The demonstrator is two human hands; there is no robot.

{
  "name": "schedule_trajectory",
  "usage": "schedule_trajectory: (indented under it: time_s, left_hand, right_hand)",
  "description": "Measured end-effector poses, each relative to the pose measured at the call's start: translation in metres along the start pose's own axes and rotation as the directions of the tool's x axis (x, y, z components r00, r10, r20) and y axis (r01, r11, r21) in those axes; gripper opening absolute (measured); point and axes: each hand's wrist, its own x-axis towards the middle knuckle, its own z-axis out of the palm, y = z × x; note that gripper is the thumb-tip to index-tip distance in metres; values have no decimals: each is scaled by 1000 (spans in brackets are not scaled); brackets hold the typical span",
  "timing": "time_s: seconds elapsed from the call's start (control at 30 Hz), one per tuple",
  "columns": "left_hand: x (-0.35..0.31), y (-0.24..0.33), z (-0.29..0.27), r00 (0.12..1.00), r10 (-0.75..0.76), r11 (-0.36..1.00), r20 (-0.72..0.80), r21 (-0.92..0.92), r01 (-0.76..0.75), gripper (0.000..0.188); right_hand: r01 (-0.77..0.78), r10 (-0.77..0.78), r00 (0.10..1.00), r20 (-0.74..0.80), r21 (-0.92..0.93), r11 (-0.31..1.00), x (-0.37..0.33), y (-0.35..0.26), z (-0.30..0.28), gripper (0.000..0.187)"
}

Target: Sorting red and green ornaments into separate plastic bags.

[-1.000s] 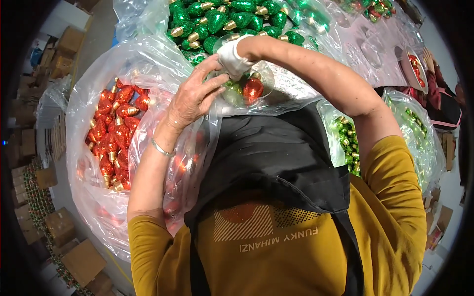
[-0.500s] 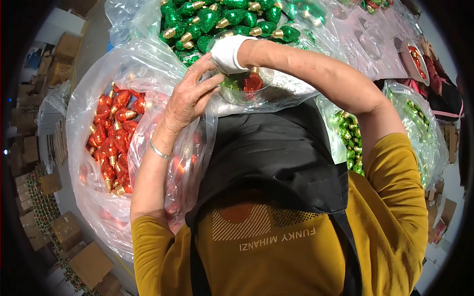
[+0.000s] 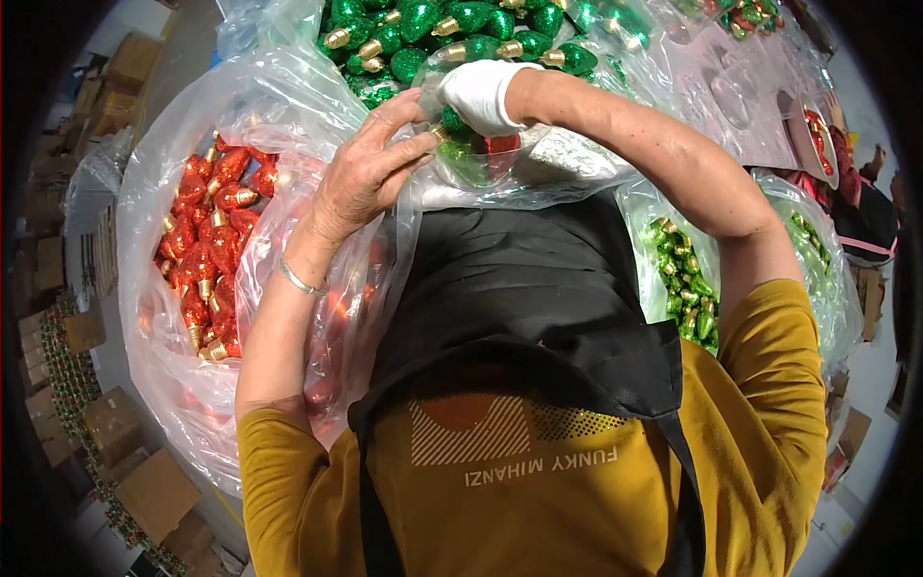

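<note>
A clear plastic container (image 3: 465, 180) is sitting in front of the apron (image 3: 524, 288), on the plastic-covered near edge of the table (image 3: 692, 111). A dark green bulb (image 3: 455, 120) is now showing over it, between the two hands, where the glove was covering that spot half a second ago; a red bulb (image 3: 502, 150) is lying mostly hidden beneath the glove. The white-gloved right hand (image 3: 481, 96) is shifting rightward, away from the bare left hand (image 3: 370, 173), so the work is probably centring on that green bulb. The left fingers are spreading apart, their tips resting beside its gold base; whether they are gripping it, I cannot tell. The right fingers are curling out of sight, so their hold cannot be told. Farther out, red bulbs (image 3: 216, 236) are filling a bag at left, green bulbs (image 3: 415, 24) are lying beyond, and lighter green bulbs (image 3: 688, 284) are sitting at right.
</note>
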Motion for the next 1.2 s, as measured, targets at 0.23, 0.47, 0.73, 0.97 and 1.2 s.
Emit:
schedule_trajectory:
  time_s: [0.23,0.47,0.73,0.97,1.2]
  left_hand:
    - [1,-3,0,1000,25,1000,12,-10,-24,24]
    - [-1,-3,3,992,-91,990,-85,-113,81,26]
    - [-3,-5,0,989,-146,972,-19,-188,140,34]
    - [-5,-7,3,993,-115,972,-38,-211,105,32]
    - [-2,-7,0,998,-39,990,-41,-134,33,29]
  right_hand:
    - [-60,59,998,-24,-10,998,-7,1,8,14]
    - [133,-133,991,7,20,991,34,-5,20,29]
    - [408,-373,884,-283,72,910,65,24,61,24]
    - [311,-316,949,16,140,940,74,35,70,32]
    - [306,-307,951,-47,302,903,58,38,51,33]
